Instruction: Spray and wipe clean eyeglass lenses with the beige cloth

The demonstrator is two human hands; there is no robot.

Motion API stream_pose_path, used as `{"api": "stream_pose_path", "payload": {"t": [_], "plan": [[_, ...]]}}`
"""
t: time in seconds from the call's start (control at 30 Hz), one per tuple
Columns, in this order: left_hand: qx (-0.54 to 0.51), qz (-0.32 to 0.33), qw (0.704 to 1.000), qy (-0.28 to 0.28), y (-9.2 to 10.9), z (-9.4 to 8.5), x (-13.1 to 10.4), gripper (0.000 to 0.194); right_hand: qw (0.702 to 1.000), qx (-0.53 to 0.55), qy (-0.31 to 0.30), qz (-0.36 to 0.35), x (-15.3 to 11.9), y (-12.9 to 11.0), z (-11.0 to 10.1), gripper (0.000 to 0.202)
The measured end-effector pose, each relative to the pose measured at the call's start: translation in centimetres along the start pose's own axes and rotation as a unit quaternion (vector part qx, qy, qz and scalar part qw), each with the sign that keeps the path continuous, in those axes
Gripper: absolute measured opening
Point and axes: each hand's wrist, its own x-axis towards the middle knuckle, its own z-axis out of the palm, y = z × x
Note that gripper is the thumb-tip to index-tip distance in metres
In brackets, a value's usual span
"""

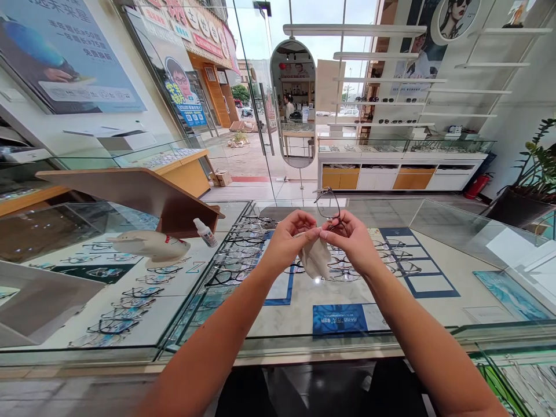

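Both of my hands are raised over the glass display counter [278, 317], close together near its middle. My left hand [292, 238] is closed on a pale beige cloth [315, 258], which hangs below the fingers. My right hand [351, 238] grips a pair of thin-framed eyeglasses [329, 204] by one side, with a round rim standing up above the fingertips. The fingertips of the two hands meet where cloth and frame come together. Exactly which part of the glasses the cloth touches is hidden by the fingers.
Rows of eyeglasses lie under the counter glass. On the left are a small white bottle [205, 233], a pale hand-shaped object [152, 245] and a brown wooden stand [143, 194]. A blue card [339, 319] lies before me. An oval mirror [293, 104] stands beyond.
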Motion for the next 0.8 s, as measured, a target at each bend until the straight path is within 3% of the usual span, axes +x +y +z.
{"api": "stream_pose_path", "payload": {"t": [0.53,0.67,0.8], "plan": [[-0.042,-0.074,0.993,-0.087,0.6,-0.6,0.0,0.045,0.997,-0.008,0.069,-0.036,0.5,-0.1,-0.7,0.052],[0.008,-0.085,0.988,-0.126,1.0,-1.2,0.1,0.044,0.996,-0.007,0.083,-0.041,0.7,-0.2,-1.0,0.051],[0.056,-0.069,0.989,-0.119,1.0,-1.8,0.4,0.043,0.993,-0.001,0.107,-0.056,1.1,-0.2,-1.6,0.047]]}}
